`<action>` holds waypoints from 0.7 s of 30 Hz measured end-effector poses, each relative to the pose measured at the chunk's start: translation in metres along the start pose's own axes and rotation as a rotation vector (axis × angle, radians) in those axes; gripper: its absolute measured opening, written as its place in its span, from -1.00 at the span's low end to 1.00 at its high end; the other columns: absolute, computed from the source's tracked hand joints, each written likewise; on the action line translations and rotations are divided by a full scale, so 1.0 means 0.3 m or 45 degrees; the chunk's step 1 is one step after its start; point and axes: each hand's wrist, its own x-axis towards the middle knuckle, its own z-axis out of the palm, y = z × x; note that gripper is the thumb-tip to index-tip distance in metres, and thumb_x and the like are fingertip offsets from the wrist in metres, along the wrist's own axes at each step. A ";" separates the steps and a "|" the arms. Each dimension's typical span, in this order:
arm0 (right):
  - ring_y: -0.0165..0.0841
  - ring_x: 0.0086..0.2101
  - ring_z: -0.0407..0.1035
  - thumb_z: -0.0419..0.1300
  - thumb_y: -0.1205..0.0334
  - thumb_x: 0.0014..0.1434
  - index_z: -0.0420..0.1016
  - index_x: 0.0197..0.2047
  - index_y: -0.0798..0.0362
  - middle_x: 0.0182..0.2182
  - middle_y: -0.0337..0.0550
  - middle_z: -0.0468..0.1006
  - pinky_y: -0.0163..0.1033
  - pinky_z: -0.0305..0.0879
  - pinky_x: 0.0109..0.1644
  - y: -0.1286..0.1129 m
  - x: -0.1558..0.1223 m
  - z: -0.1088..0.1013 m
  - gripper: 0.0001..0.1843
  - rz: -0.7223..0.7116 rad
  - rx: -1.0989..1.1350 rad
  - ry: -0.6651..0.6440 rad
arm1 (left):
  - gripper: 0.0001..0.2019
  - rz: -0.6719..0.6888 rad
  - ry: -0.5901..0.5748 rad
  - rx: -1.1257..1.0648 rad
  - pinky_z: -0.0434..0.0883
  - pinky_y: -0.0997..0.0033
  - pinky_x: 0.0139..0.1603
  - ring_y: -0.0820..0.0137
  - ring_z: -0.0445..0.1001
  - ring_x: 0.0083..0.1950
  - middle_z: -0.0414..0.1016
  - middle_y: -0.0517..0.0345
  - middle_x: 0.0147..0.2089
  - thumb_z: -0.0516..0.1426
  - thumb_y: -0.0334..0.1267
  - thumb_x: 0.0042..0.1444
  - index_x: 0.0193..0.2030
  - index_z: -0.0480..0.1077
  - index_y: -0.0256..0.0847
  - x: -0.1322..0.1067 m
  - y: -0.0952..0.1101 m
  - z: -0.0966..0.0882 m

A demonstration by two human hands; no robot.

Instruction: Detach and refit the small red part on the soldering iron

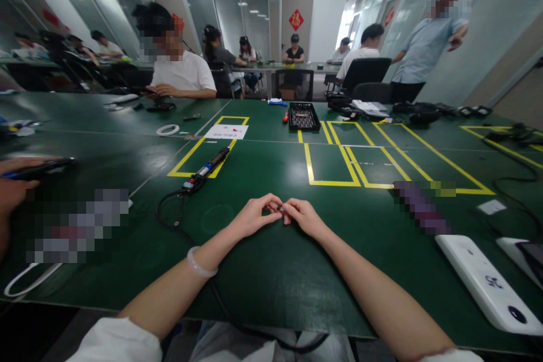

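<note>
Left hand and right hand met fingertip to fingertip over desk, pinched on tiny part. Electric screwdriver at 10 o'clock, tray at 12.

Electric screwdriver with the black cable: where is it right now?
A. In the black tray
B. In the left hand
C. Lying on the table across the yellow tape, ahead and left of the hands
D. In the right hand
C. The electric screwdriver lies on the green table across the yellow tape, untouched; the left hand and right hand meet fingertip to fingertip nearer the camera, around something too small to identify.
</note>
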 end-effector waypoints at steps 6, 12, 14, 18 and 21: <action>-0.45 -0.50 0.33 0.18 -0.02 0.20 0.32 -0.15 0.06 -0.47 -0.29 0.45 -0.35 0.27 -0.37 0.013 0.003 0.020 -0.67 -0.015 0.218 0.067 | -0.79 -0.022 0.077 0.094 0.37 0.40 -0.09 0.37 0.49 -0.16 0.54 0.13 -0.20 0.12 -0.12 0.18 -0.14 0.42 -0.17 -0.003 -0.017 -0.003; -0.45 -0.45 0.32 0.18 0.02 0.20 0.33 -0.19 0.06 -0.43 -0.25 0.45 -0.34 0.24 -0.35 0.007 0.000 0.021 -0.72 -0.007 0.141 0.038 | -0.72 -0.016 -0.033 0.181 0.38 0.38 -0.06 0.35 0.49 -0.10 0.53 0.12 -0.14 0.05 -0.04 0.22 -0.09 0.41 -0.16 0.010 -0.043 -0.058; -0.46 -0.47 0.30 0.19 0.02 0.19 0.34 -0.19 0.07 -0.44 -0.27 0.43 -0.36 0.21 -0.38 0.002 0.000 0.019 -0.72 0.011 0.111 0.054 | -0.67 -0.043 0.092 0.396 0.36 0.31 0.02 0.30 0.46 -0.01 0.50 0.07 -0.05 0.03 0.00 0.22 -0.03 0.39 -0.16 0.015 -0.080 -0.128; -0.48 -0.48 0.24 0.22 0.05 0.15 0.37 -0.24 0.08 -0.45 -0.29 0.40 -0.38 0.16 -0.41 -0.009 -0.002 0.019 -0.73 0.024 0.034 0.091 | -0.46 -0.300 0.538 1.015 0.21 0.07 0.24 0.08 0.25 0.26 0.28 -0.13 0.25 0.10 0.02 0.15 0.19 0.26 -0.22 -0.025 -0.221 -0.346; -0.48 -0.49 0.21 0.23 0.07 0.14 0.38 -0.26 0.08 -0.48 -0.30 0.38 -0.38 0.15 -0.42 -0.014 -0.003 0.022 -0.75 0.036 0.006 0.079 | -0.30 -0.713 0.625 1.181 0.26 -0.01 0.16 -0.10 0.21 0.27 0.16 -0.34 0.31 0.15 0.09 0.06 0.25 0.21 -0.31 -0.095 -0.337 -0.508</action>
